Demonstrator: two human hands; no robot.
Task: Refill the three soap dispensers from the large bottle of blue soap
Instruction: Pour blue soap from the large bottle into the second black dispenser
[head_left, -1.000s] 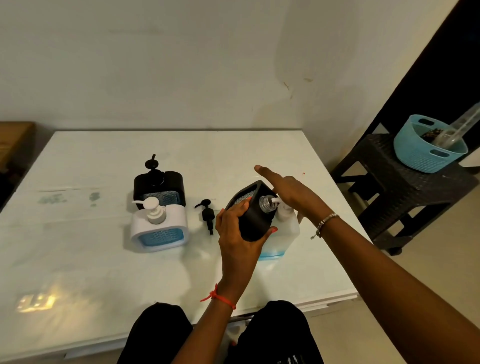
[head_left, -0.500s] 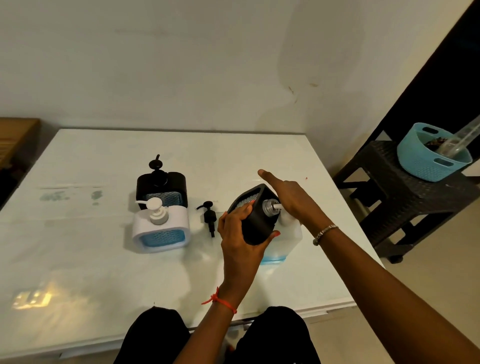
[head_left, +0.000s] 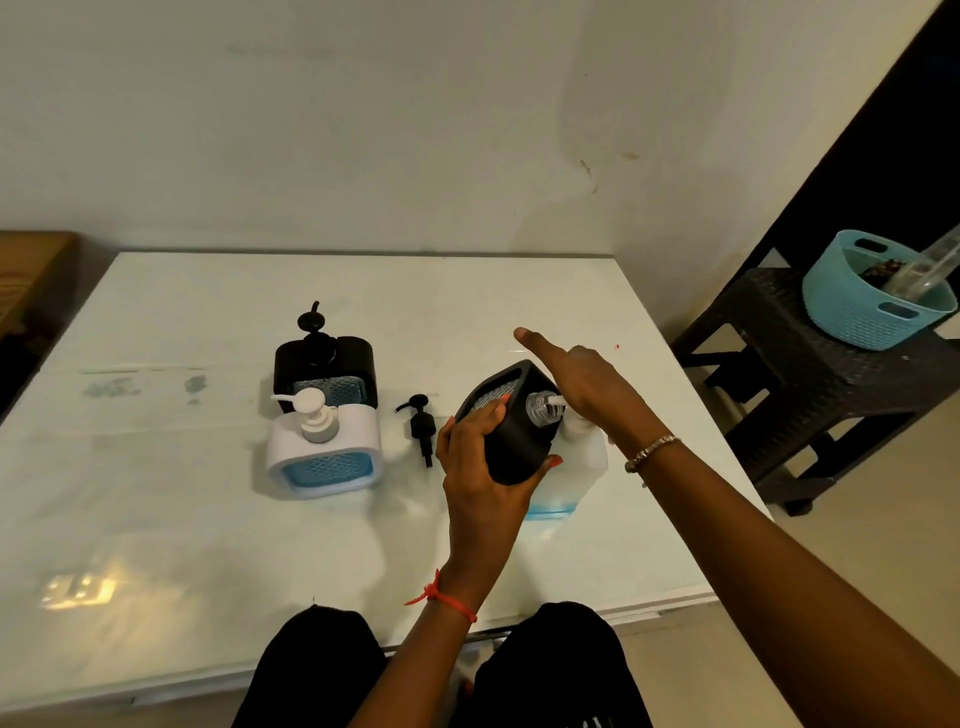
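Note:
My left hand (head_left: 480, 467) grips a black soap dispenser (head_left: 511, 434) with no pump, tilted so its clear threaded neck (head_left: 540, 408) meets the white nozzle of the large bottle's pump. My right hand (head_left: 582, 387) rests on top of that pump, forefinger stretched out. The large bottle (head_left: 571, 473) stands behind the tilted dispenser, blue soap low in it. The loose black pump (head_left: 422, 426) lies on the table to the left. Further left stand a white dispenser (head_left: 324, 449) and, behind it, a second black dispenser (head_left: 324, 371), both with pumps on.
The white table (head_left: 208, 519) ends close to my knees and at the right just past the bottle. A dark wicker stool (head_left: 810, 374) at the right carries a blue basket (head_left: 872, 296). A wall runs behind the table.
Both hands and the tilted dispenser keep nearly the same pose at the bottle's pump; only the camera view shifts slightly.

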